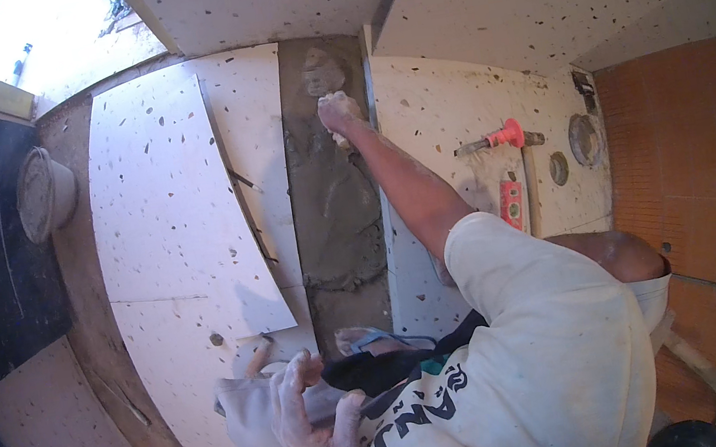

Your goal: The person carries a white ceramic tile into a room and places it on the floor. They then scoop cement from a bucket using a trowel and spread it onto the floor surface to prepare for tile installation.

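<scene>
At the far end of a strip of wet grey mortar [336, 195], my right hand [341, 114] is closed round the pale handle of a trowel. The trowel's mortar-smeared blade [323, 73] lies against the mortar beyond my fist. Close to my body, my dusty left hand [321, 425] hangs by my bent knee with its fingers loosely curled, its thumb apart and nothing in it. Speckled white tiles border the strip on both sides. On the left, a large loose speckled tile [168, 204] lies over the others, its right edge slightly raised.
A white bucket [47, 194] stands at the left. On the right tiles are a chisel with a red guard [506, 136], a red level [511, 202] and a round drain piece [584, 139]. A wooden tool handle [258, 356] lies near my knee. Orange tiles [686, 150] cover the far right.
</scene>
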`<state>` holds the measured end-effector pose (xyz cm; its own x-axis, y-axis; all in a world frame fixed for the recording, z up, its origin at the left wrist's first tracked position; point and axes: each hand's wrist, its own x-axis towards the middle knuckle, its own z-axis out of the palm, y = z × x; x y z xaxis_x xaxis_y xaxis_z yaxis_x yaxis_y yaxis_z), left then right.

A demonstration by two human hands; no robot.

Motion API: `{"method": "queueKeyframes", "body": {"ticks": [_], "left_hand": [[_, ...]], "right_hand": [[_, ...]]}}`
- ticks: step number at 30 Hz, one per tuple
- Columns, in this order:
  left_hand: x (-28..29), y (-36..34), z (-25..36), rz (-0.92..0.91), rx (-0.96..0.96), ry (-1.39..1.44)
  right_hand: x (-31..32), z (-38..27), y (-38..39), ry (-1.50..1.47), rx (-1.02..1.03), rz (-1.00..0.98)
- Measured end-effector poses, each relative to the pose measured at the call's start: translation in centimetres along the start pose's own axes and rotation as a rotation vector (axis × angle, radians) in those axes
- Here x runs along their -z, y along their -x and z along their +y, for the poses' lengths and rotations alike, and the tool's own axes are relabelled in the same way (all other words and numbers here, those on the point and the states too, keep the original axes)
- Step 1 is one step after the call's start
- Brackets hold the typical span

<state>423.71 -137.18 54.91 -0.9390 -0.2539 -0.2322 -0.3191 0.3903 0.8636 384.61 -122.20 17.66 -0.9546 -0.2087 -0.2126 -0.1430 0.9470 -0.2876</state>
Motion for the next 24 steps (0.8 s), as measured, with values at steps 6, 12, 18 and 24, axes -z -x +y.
{"method": "queueKeyframes", "body": {"ticks": [6,12,18,24], "left_hand": [[0.3,-0.5,0.4,-0.012,0.015,0.020],[-0.4,0.2,0.8,0.109,0.065,0.123],[0.5,0.7,0.2,0.075,0.053,0.058],[0.8,1.5,-0.2,0.106,-0.004,0.051]], "right_hand": [[-0.6,0.9,-2.8,-0.123,-0.284,-0.027],[0.5,-0.9,-3.1,0.026,-0.186,-0.099],[-1.3,0.8,-5.5,-0.106,-0.311,-0.107],[-3.3,0.6,-7.0,-0.496,-0.468,0.032]]}}
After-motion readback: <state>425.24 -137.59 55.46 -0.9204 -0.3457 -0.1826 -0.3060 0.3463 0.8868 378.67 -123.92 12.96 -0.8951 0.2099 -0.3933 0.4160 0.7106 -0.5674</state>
